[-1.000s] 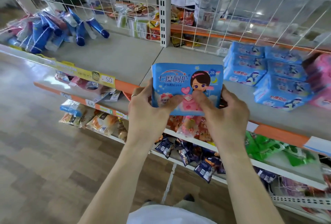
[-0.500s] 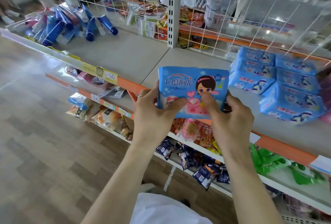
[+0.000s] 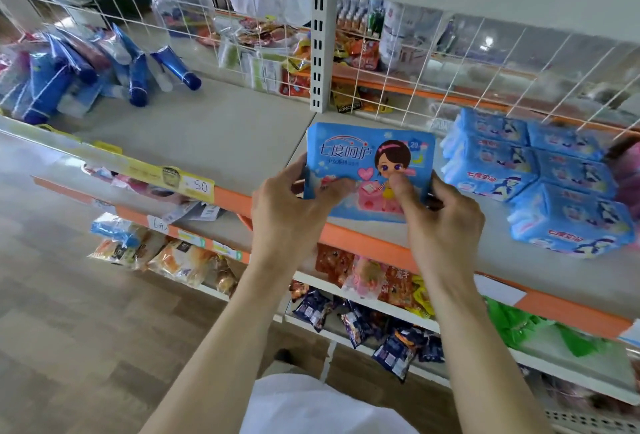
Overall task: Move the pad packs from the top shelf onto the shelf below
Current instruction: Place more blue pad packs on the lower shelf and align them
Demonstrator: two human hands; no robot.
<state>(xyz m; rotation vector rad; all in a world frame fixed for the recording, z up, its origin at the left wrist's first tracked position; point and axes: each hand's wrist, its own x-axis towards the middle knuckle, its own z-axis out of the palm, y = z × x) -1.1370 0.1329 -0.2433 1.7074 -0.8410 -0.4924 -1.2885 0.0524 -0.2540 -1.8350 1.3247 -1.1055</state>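
Blue pad pack (image 3: 367,170) with a cartoon girl on the front – held upright in both hands, its lower edge at or just over the front of the grey shelf (image 3: 214,135); contact with the shelf cannot be told. Left hand (image 3: 287,201) grips the pack's left side, thumb curled across the front, fingers behind. Right hand (image 3: 440,211) grips the right side the same way, thumb pressed on the printed face. Just right of the right hand, a stack of blue pad packs (image 3: 533,173) lies flat on the same shelf, well back from the orange shelf edge (image 3: 367,246). Far left of the left hand – blue tubes (image 3: 138,76) in a loose pile. Behind the hands, a white wire grid (image 3: 433,62). Below the hands, lower shelves with snack packets (image 3: 363,322).
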